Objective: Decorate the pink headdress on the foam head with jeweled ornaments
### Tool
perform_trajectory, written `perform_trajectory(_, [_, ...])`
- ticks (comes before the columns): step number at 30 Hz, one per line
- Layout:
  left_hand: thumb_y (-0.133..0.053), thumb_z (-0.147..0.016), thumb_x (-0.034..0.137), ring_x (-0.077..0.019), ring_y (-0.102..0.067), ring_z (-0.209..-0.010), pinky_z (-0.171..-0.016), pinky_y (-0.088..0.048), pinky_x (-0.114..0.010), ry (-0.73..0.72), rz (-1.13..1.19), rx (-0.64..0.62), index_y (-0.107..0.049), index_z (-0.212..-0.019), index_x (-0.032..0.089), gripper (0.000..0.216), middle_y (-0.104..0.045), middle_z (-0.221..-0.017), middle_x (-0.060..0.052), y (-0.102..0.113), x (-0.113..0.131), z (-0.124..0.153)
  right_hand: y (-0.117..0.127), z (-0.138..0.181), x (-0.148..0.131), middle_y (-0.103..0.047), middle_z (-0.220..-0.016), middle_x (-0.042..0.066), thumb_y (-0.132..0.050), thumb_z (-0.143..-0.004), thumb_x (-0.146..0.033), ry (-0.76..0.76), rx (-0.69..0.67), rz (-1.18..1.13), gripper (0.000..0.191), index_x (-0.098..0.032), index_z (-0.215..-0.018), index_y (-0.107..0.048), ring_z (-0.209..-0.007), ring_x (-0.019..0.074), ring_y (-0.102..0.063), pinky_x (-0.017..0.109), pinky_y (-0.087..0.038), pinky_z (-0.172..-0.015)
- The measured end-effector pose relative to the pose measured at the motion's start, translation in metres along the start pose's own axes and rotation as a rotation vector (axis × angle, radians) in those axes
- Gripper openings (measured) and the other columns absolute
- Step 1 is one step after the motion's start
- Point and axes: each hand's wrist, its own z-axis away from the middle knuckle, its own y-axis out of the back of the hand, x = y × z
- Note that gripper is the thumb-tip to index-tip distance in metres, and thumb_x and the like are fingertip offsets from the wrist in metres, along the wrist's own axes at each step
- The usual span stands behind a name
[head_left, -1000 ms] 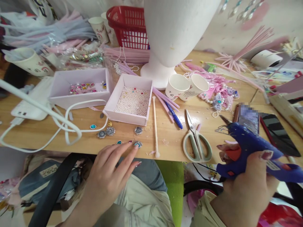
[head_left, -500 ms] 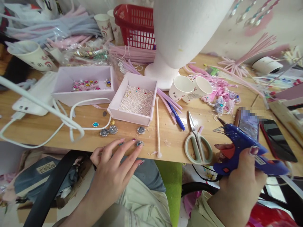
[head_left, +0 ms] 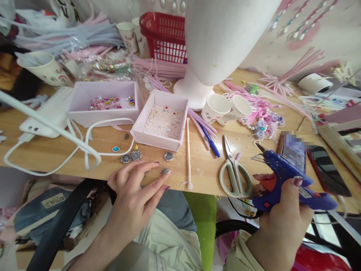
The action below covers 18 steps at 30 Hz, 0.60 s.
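Note:
My left hand (head_left: 132, 192) lies over the table's front edge with its fingers stretched and apart. One fingertip rests at a small blue-gemmed silver piece (head_left: 166, 171), partly hiding it. My right hand (head_left: 290, 214) is wrapped around a blue hot glue gun (head_left: 282, 177), whose nozzle points up and left over the tabletop. Beyond the left fingers lie silver flower-shaped settings (head_left: 136, 155), with another setting (head_left: 169, 156) farther right. A loose blue oval gem (head_left: 116, 149) and a small gold piece (head_left: 135, 146) are close by.
Scissors (head_left: 236, 177) and a thin glue stick (head_left: 188, 158) lie between the hands. Behind are a bead box (head_left: 158, 143), a gem box (head_left: 104, 119), paper cups (head_left: 216, 107) and a white mannequin stand (head_left: 194, 92). A white cable (head_left: 93, 153) loops at left; phones (head_left: 328, 169) lie right.
The view has shifted slightly. My left fingers have bent and drawn together a little by the blue-gemmed piece. The glue gun stays in my right hand in nearly the same place.

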Motion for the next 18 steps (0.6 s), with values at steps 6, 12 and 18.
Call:
perform_trajectory(6, [-0.068,-0.086,0.005,-0.0211,-0.063,-0.092,-0.086,-0.05,-0.043,0.144,0.085,0.243,-0.069,-0.108,0.031,0.034,-0.067,-0.098,-0.002,0.014,-0.013,0.0,0.0,0.006,-0.007,-0.064,-0.074,0.001,-0.069,-0.08,-0.049,-0.001,0.011,0.041,0.028,-0.022,-0.085,-0.065,-0.054,0.0131,-0.055,0.02,-0.034,-0.035])
perform_trajectory(12, [-0.064,-0.093,0.022,-0.0224,-0.066,-0.089,-0.082,-0.049,-0.042,0.126,0.007,0.067,-0.071,-0.101,0.025,0.011,-0.073,-0.091,-0.003,0.013,-0.019,-0.024,-0.003,0.017,-0.017,-0.064,-0.076,-0.004,-0.078,-0.074,-0.04,-0.109,0.113,-0.045,0.025,-0.028,-0.091,-0.066,-0.059,0.0109,-0.058,0.016,-0.041,-0.039])
perform_trajectory(18, [-0.066,-0.093,0.033,-0.0263,-0.066,-0.088,-0.079,-0.044,-0.044,0.178,-0.08,-0.084,-0.075,-0.095,0.023,0.014,-0.077,-0.092,-0.004,-0.007,-0.005,-0.057,-0.003,0.03,-0.029,-0.065,-0.068,-0.005,-0.088,-0.06,-0.043,-0.123,0.058,-0.037,0.035,-0.027,-0.081,-0.065,-0.058,0.0141,-0.061,0.021,-0.049,-0.043])
